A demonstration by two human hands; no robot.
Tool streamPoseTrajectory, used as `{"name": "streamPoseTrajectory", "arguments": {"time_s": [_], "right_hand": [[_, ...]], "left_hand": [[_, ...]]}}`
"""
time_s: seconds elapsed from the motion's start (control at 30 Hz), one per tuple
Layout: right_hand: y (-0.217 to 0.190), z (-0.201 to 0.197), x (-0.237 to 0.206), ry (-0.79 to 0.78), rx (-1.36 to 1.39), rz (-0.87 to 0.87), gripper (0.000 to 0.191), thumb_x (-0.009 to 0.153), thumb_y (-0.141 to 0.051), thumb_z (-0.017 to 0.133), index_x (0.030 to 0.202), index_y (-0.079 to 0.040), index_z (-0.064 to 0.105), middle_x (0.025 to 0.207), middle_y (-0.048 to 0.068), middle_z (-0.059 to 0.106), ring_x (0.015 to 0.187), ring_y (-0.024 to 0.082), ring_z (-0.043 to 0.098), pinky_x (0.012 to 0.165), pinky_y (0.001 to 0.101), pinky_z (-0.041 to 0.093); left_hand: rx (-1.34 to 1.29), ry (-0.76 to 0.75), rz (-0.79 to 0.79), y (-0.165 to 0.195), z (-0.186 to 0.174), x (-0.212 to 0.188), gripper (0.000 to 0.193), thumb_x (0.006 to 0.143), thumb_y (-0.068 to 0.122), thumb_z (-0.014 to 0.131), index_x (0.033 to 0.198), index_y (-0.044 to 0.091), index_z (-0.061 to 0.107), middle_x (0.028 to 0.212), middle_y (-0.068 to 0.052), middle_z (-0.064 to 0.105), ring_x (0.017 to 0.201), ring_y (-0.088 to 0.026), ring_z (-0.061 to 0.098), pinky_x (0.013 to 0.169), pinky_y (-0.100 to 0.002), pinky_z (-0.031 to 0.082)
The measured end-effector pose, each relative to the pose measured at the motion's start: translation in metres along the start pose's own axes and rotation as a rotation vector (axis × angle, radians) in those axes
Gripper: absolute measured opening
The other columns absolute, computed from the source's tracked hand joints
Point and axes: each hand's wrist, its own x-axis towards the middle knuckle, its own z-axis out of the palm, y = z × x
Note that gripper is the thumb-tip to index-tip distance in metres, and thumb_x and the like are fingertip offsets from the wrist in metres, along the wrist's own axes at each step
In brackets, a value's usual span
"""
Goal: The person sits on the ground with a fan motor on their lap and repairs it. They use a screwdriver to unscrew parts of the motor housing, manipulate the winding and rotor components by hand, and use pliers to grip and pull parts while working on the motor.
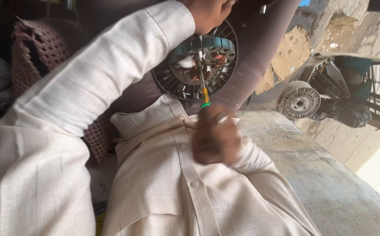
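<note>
Fan motor [198,65]: on lap, rim gripped by left hand [207,13], fingers clamped. Right hand [216,137]: fingers closed around screwdriver [203,89], tip among the copper windings. Risk: a slipping tip could gouge winding wire.

Screwdriver [203,85] tip in fan motor [196,63]; spare rotor [299,103] right.

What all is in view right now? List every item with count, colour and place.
fan motor: one, black ribbed housing with teal ring, top centre, resting on the lap
screwdriver: one, yellow-green handle, tip in the motor
woven basket: one, pink, upper left
spare motor housings: several, grey and black, right by the wall
concrete ledge: one, grey, lower right
left hand: on the motor's top rim
right hand: fingers shut around the screwdriver
</note>
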Motion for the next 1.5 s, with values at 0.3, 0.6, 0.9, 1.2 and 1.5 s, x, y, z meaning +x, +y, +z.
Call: {"name": "streamPoseTrajectory", "arguments": {"time_s": [0.3,0.6,0.9,1.2,1.5], "right_hand": [[-0.002,-0.028,0.036,0.235,0.18,-0.029,0.029,0.108,-0.021,0.044,0.082,-0.009,0.045,0.058,-0.002,0.041,0.044,0.011,0.039,0.04,0.0318,0.035],[0.007,-0.082,0.062,0.427,0.372,0.313,0.027,0.112,-0.027,0.042,0.088,-0.015,0.037,0.059,-0.004,0.035,0.041,0.006,0.028,0.035,0.0274,0.026],[0.015,-0.075,0.109,0.276,0.402,0.597,0.035,0.113,-0.029,0.045,0.087,-0.011,0.032,0.056,-0.003,0.024,0.04,0.004,0.021,0.035,0.0253,0.021],[0.034,-0.055,0.133,0.114,0.394,0.879,0.044,0.121,-0.025,0.049,0.086,-0.006,0.033,0.06,0.002,0.03,0.044,0.01,0.024,0.041,0.0272,0.022],[0.023,-0.031,0.122,0.025,0.226,0.7,0.033,0.118,-0.022,0.053,0.096,0.0,0.043,0.07,0.007,0.042,0.054,0.011,0.038,0.047,0.0279,0.031]], "left_hand": [[-0.194,0.168,0.073,0.039,-0.085,0.0,0.029,0.109,0.025,0.062,0.091,0.005,0.073,0.075,-0.009,0.067,0.071,-0.024,0.067,0.068,-0.041,0.052],[-0.584,0.107,0.025,0.121,-0.113,-0.082,0.034,0.111,0.02,0.05,0.14,0.001,0.05,0.127,-0.014,0.074,0.099,-0.023,0.079,0.088,-0.032,0.062],[-0.724,0.344,0.021,0.117,-0.093,-0.107,0.024,0.116,0.02,0.05,0.132,0.002,0.052,0.129,-0.016,0.072,0.123,-0.026,0.073,0.104,-0.035,0.059],[-0.807,0.451,-0.053,0.112,-0.074,-0.122,0.018,0.114,0.017,0.048,0.122,0.002,0.055,0.132,-0.016,0.071,0.13,-0.027,0.068,0.102,-0.035,0.06],[-0.75,0.496,0.033,0.11,-0.073,-0.125,0.012,0.115,0.011,0.05,0.122,0.003,0.054,0.131,-0.016,0.07,0.126,-0.027,0.071,0.107,-0.039,0.06]]}}
